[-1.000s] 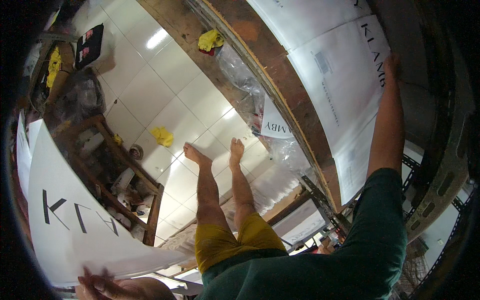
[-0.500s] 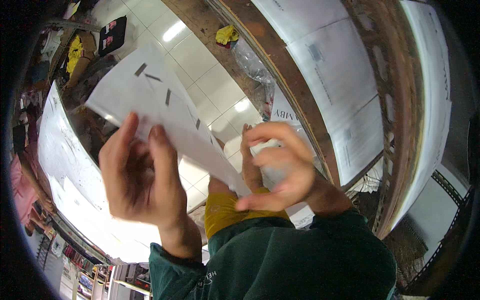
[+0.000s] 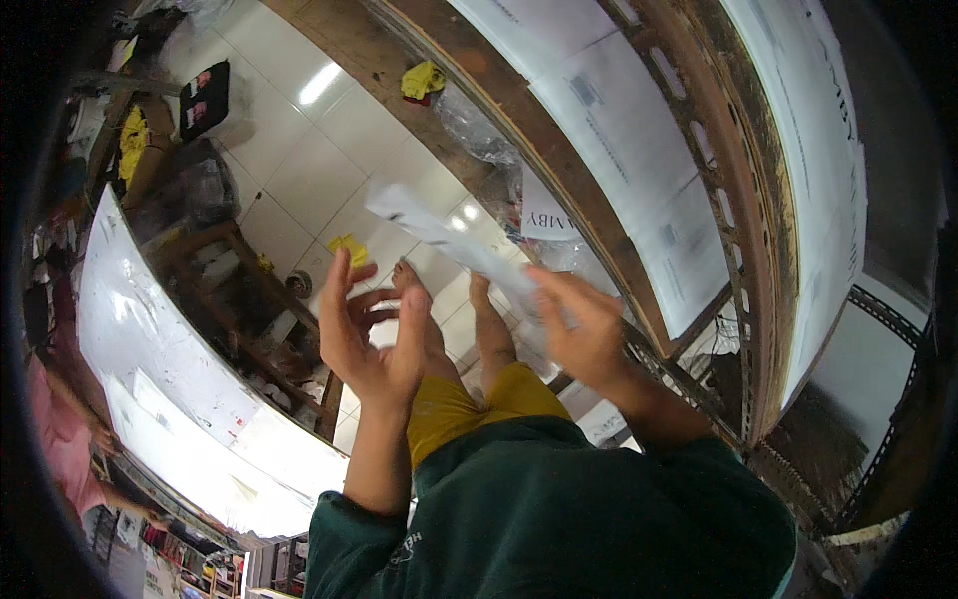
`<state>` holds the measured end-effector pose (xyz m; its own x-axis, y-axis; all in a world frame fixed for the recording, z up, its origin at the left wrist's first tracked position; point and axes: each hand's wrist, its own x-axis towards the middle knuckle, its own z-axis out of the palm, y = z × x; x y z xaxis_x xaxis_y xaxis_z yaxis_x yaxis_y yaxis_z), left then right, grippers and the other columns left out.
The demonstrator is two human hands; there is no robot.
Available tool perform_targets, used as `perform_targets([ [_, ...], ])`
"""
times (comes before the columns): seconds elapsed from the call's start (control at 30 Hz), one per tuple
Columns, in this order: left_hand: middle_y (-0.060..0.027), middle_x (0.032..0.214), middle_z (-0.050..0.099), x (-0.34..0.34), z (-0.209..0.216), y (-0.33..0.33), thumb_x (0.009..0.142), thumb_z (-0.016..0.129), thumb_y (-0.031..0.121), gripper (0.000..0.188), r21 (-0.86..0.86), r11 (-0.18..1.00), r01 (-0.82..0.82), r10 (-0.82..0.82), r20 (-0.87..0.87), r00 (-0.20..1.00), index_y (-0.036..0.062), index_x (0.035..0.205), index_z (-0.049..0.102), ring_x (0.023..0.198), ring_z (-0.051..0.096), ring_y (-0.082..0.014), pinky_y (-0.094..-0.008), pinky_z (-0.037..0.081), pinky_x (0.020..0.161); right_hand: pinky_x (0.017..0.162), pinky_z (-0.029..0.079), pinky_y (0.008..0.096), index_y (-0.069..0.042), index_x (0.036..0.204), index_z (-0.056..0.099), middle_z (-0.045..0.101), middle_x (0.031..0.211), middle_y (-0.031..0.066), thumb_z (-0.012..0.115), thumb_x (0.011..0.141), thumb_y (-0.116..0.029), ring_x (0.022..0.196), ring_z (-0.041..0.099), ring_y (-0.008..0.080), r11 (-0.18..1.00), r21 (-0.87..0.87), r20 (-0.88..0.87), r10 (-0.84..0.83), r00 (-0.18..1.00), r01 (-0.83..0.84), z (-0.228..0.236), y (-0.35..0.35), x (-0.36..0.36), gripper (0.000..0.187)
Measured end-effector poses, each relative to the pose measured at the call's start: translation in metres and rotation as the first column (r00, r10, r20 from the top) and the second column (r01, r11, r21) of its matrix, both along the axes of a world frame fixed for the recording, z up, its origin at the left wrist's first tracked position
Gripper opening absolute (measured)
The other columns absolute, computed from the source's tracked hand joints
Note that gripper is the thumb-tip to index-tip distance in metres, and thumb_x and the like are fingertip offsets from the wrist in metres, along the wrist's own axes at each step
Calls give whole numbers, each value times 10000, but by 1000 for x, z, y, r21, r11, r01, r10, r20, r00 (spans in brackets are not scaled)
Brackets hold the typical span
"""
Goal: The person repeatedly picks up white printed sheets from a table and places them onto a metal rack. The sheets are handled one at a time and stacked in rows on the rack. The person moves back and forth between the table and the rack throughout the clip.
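A white sheet (image 3: pixel 449 238) with a few dark marks hangs in front of me, narrow and nearly edge-on, blurred by motion. My right hand (image 3: pixel 584 329) pinches its near end between thumb and fingers. To the left, my left hand (image 3: pixel 374 344) is raised with fingers curved and apart, touching nothing. The sheet's far end points up and left, above the tiled floor and my feet.
On the left is a bright white tabletop (image 3: pixel 170 349), with a person in pink (image 3: pixel 65 424) beyond it. On the right, white printed sheets (image 3: pixel 634 130) lie on a brown-edged shelf (image 3: pixel 569 180). Clear plastic (image 3: pixel 477 125) and a yellow cloth (image 3: pixel 423 80) lie beside it.
The white sheet has swung rightward, away from my left hand, and turned edge-on. My right hand has closed on its near end. My left hand has moved right and opened.
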<state>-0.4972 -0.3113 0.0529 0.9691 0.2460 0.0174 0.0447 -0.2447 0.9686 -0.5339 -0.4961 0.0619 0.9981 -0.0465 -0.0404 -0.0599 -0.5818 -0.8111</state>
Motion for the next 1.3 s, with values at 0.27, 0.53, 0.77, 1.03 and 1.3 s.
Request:
perform_targets([
  [0.27,-126,836,573,-88,-51,69,689,672,78,448,270,936,225,-170,-212,962,-23,1091,502,645,560,-167,-243,450,582,844,393,322,40,1063,506,548,1030,175,469,858,-150,952,531,263,671,-526,-27,-626,779,522,-50,-198,-99,282],
  [0.53,-181,897,511,-114,-58,98,752,609,49,385,397,886,238,-186,-166,968,-83,1081,459,743,541,-240,-294,488,636,856,186,642,-159,1114,477,511,1128,120,309,872,-385,1060,450,354,245,-808,125,-817,563,536,-127,-426,-101,372],
  [0.77,-210,882,463,-119,-73,98,788,561,69,389,458,842,285,-232,-170,958,-101,1105,415,721,517,-264,-304,492,570,896,307,486,-216,1166,456,492,1173,122,375,834,-396,1077,453,328,153,-827,97,-909,405,541,-162,-571,-73,386],
  [1.03,-200,869,460,-121,-80,90,784,554,69,401,498,797,340,-291,-177,940,-117,1104,399,711,520,-262,-304,492,554,889,348,434,-100,1159,482,505,1140,156,388,851,-320,1050,474,323,-53,-995,96,-704,704,83,-166,-621,-57,390],
  [1.3,-172,754,561,-124,-69,89,768,594,149,411,595,742,309,-268,-159,950,-59,1088,441,703,531,-256,-354,447,559,868,365,407,-44,1098,507,520,1086,161,424,845,-274,1007,492,300,-42,-971,223,-505,834,235,-174,-599,-28,352],
])
